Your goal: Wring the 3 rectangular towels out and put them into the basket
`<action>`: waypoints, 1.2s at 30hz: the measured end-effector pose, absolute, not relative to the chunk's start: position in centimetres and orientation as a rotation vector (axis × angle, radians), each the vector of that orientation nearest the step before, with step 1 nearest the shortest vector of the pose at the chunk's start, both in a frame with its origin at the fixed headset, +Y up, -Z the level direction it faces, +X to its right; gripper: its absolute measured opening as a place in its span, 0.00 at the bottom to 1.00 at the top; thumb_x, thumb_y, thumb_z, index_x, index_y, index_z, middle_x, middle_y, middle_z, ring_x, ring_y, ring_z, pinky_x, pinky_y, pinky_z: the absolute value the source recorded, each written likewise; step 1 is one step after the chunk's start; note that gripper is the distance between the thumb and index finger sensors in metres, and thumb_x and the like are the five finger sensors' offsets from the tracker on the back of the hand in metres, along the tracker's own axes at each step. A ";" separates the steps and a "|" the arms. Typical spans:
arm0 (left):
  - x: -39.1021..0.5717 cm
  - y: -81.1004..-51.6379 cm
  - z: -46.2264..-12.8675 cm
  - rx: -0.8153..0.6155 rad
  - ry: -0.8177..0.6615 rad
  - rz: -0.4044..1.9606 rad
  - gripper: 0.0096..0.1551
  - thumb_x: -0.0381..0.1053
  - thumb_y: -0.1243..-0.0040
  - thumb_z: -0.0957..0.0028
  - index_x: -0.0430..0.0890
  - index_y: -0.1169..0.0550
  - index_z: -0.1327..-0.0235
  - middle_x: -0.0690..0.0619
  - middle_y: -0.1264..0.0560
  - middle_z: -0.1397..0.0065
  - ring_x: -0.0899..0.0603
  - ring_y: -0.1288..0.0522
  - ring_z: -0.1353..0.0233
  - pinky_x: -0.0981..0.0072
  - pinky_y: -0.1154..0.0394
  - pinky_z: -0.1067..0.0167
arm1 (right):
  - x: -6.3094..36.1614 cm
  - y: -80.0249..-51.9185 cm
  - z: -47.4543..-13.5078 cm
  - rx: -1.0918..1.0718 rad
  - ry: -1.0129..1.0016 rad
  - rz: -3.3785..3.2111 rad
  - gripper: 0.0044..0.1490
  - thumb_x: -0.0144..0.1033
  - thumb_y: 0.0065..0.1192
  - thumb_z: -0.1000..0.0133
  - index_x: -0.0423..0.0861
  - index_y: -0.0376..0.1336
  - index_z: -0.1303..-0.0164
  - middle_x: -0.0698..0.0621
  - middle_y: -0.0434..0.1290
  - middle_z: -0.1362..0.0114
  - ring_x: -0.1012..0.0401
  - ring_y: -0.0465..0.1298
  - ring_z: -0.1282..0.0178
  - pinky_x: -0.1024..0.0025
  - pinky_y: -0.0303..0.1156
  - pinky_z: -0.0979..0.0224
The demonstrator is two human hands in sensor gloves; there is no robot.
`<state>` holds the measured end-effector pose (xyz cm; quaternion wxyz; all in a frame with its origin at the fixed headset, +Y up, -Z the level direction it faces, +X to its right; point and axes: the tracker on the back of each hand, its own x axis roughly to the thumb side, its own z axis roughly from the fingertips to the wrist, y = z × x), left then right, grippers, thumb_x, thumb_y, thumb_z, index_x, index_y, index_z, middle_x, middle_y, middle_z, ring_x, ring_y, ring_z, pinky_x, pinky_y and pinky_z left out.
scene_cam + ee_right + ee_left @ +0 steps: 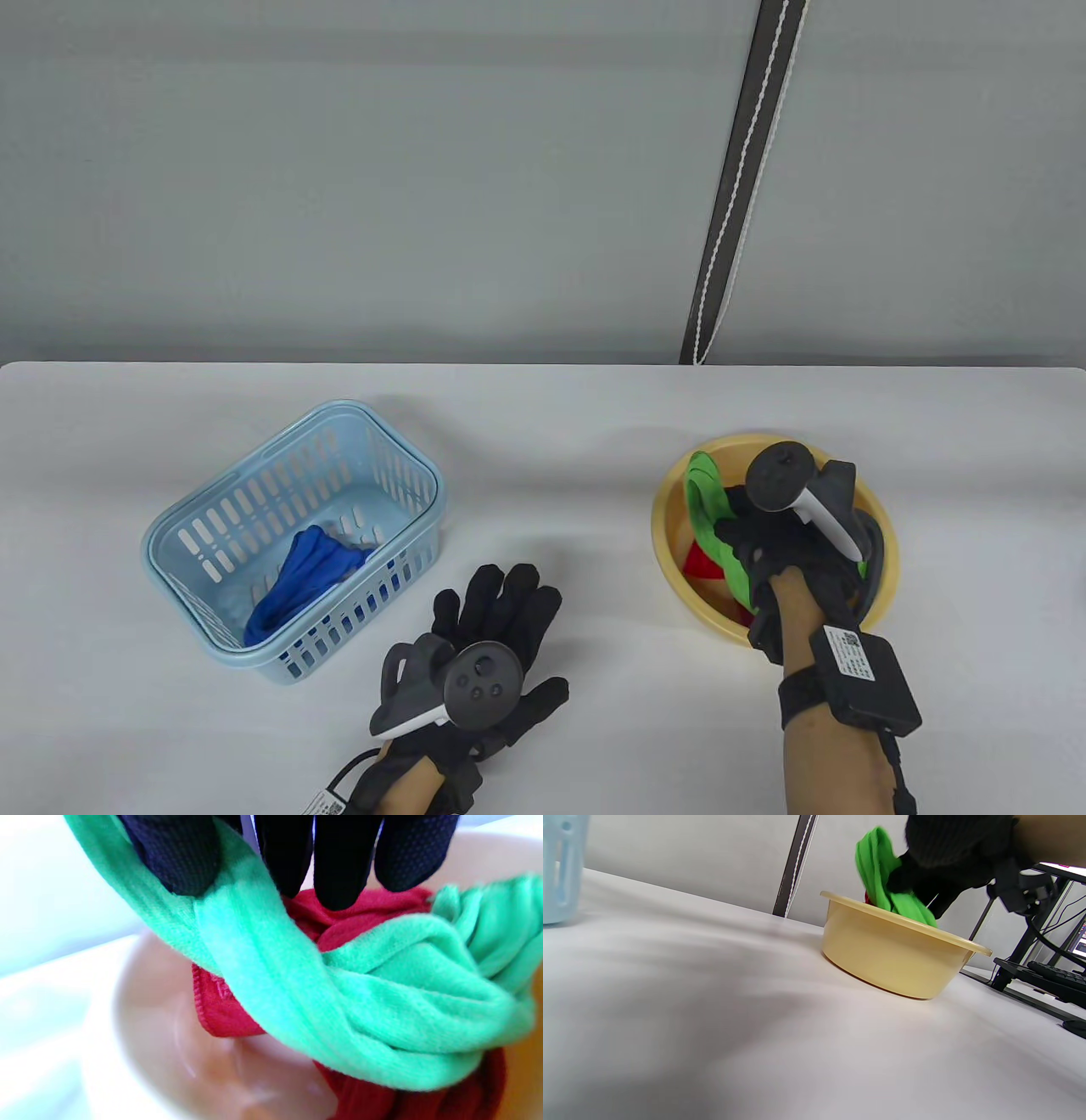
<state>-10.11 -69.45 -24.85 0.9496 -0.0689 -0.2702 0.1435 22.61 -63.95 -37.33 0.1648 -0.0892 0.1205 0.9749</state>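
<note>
Right hand [793, 543] fingers [335, 861] grip green towel [339, 1001] (red towel [220, 1014] mostly hidden beneath); left hand [479, 662] fingers straight.

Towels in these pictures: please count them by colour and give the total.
Blue towel, in the basket: 1
Green towel, held by the right hand over the bowl: 1
Red towel, in the bowl: 1
Total: 3
</note>
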 end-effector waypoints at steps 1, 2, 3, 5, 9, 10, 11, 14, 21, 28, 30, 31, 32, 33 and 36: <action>-10.1 -69.5 -24.9 -0.145 -0.552 0.294 0.57 0.74 0.49 0.41 0.52 0.62 0.14 0.44 0.63 0.09 0.25 0.61 0.15 0.20 0.56 0.29 | 22.9 -63.2 -36.8 -0.258 0.293 2.759 0.32 0.44 0.69 0.39 0.55 0.65 0.23 0.38 0.70 0.20 0.38 0.75 0.27 0.35 0.70 0.33; -10.1 -69.5 -24.9 -0.148 -0.553 0.296 0.57 0.74 0.49 0.41 0.52 0.62 0.14 0.44 0.63 0.09 0.25 0.61 0.15 0.20 0.56 0.29 | 23.2 -62.5 -36.3 -0.267 0.239 2.744 0.32 0.43 0.69 0.39 0.55 0.64 0.23 0.38 0.70 0.20 0.39 0.75 0.28 0.35 0.70 0.33; -10.1 -69.5 -24.9 -0.149 -0.554 0.296 0.57 0.74 0.49 0.41 0.52 0.62 0.14 0.44 0.63 0.09 0.25 0.61 0.15 0.20 0.56 0.29 | 23.5 -62.0 -35.8 -0.282 0.185 2.727 0.32 0.43 0.68 0.39 0.55 0.64 0.23 0.38 0.71 0.21 0.39 0.76 0.28 0.36 0.71 0.34; -10.1 -69.5 -24.8 -0.149 -0.556 0.300 0.57 0.74 0.49 0.41 0.52 0.62 0.14 0.44 0.63 0.09 0.25 0.61 0.15 0.20 0.56 0.29 | 24.1 -60.9 -34.9 -0.293 0.079 2.666 0.32 0.43 0.68 0.39 0.55 0.64 0.23 0.38 0.72 0.22 0.39 0.76 0.29 0.36 0.71 0.34; -10.1 -69.5 -24.9 -0.147 -0.560 0.313 0.57 0.74 0.49 0.41 0.51 0.61 0.14 0.44 0.63 0.09 0.25 0.61 0.15 0.20 0.56 0.29 | 25.4 -58.8 -33.2 -0.311 -0.061 2.505 0.32 0.42 0.68 0.38 0.54 0.64 0.22 0.38 0.73 0.23 0.40 0.77 0.30 0.37 0.72 0.35; -10.0 -69.6 -24.9 -0.148 -0.561 0.314 0.57 0.74 0.49 0.41 0.51 0.61 0.14 0.44 0.63 0.09 0.25 0.61 0.15 0.20 0.56 0.29 | 25.7 -58.3 -32.7 -0.297 -0.084 2.455 0.31 0.41 0.68 0.38 0.54 0.64 0.22 0.38 0.73 0.23 0.40 0.77 0.30 0.37 0.72 0.35; -10.0 -69.6 -24.9 -0.149 -0.562 0.315 0.57 0.74 0.49 0.41 0.51 0.61 0.14 0.44 0.63 0.09 0.25 0.61 0.15 0.20 0.56 0.29 | 25.9 -58.0 -32.5 -0.284 -0.098 2.424 0.31 0.41 0.67 0.38 0.54 0.64 0.22 0.38 0.73 0.23 0.40 0.77 0.30 0.38 0.73 0.35; -10.1 -69.6 -24.9 -0.149 -0.561 0.322 0.57 0.74 0.49 0.41 0.51 0.61 0.14 0.44 0.62 0.09 0.25 0.60 0.15 0.20 0.56 0.29 | 26.3 -56.8 -31.4 -0.237 -0.166 2.295 0.31 0.40 0.66 0.37 0.53 0.63 0.21 0.38 0.73 0.23 0.41 0.77 0.30 0.39 0.73 0.35; -10.3 -69.4 -24.9 -0.113 -0.556 0.346 0.57 0.74 0.49 0.41 0.51 0.61 0.14 0.44 0.62 0.09 0.25 0.60 0.15 0.20 0.55 0.29 | 26.4 -55.6 -29.9 -0.032 -0.199 1.944 0.30 0.42 0.63 0.34 0.54 0.61 0.19 0.39 0.70 0.21 0.42 0.76 0.27 0.41 0.73 0.33; -11.2 -68.7 -24.9 -0.029 -0.542 0.429 0.57 0.73 0.49 0.41 0.50 0.61 0.14 0.43 0.61 0.09 0.25 0.58 0.15 0.20 0.54 0.29 | 24.5 -56.5 -29.4 0.167 -0.128 1.695 0.30 0.43 0.61 0.32 0.56 0.59 0.18 0.40 0.68 0.19 0.42 0.74 0.25 0.41 0.72 0.31; -11.4 -68.4 -24.8 0.001 -0.544 0.491 0.58 0.73 0.48 0.41 0.49 0.61 0.15 0.43 0.61 0.09 0.25 0.58 0.15 0.20 0.54 0.29 | 23.5 -57.0 -29.5 0.225 -0.100 1.645 0.30 0.43 0.60 0.32 0.56 0.58 0.18 0.40 0.67 0.18 0.42 0.73 0.24 0.41 0.72 0.31; -11.4 -68.3 -24.8 0.015 -0.545 0.515 0.59 0.73 0.47 0.41 0.49 0.61 0.15 0.43 0.61 0.09 0.25 0.57 0.15 0.20 0.54 0.29 | 23.1 -57.3 -29.5 0.244 -0.088 1.624 0.30 0.43 0.60 0.31 0.56 0.58 0.18 0.40 0.67 0.18 0.42 0.73 0.24 0.41 0.72 0.30; -11.5 -68.1 -24.7 0.039 -0.553 0.558 0.60 0.73 0.46 0.42 0.48 0.62 0.15 0.42 0.61 0.09 0.25 0.57 0.15 0.19 0.53 0.29 | 22.3 -57.6 -29.5 0.273 -0.068 1.589 0.30 0.43 0.60 0.32 0.56 0.58 0.17 0.40 0.67 0.18 0.42 0.73 0.24 0.41 0.72 0.30; -11.5 -67.9 -24.6 0.057 -0.558 0.592 0.61 0.74 0.46 0.42 0.47 0.62 0.15 0.41 0.61 0.10 0.25 0.56 0.15 0.19 0.53 0.29 | 21.8 -57.8 -29.6 0.298 -0.053 1.571 0.30 0.43 0.60 0.32 0.56 0.58 0.17 0.41 0.67 0.18 0.42 0.73 0.24 0.41 0.72 0.30; -11.7 -67.2 -24.3 0.108 -0.568 0.735 0.63 0.74 0.43 0.44 0.46 0.62 0.15 0.41 0.60 0.10 0.25 0.56 0.15 0.19 0.52 0.29 | 19.7 -58.3 -29.7 0.367 0.003 1.522 0.30 0.43 0.60 0.31 0.56 0.58 0.17 0.41 0.67 0.18 0.42 0.73 0.24 0.41 0.72 0.30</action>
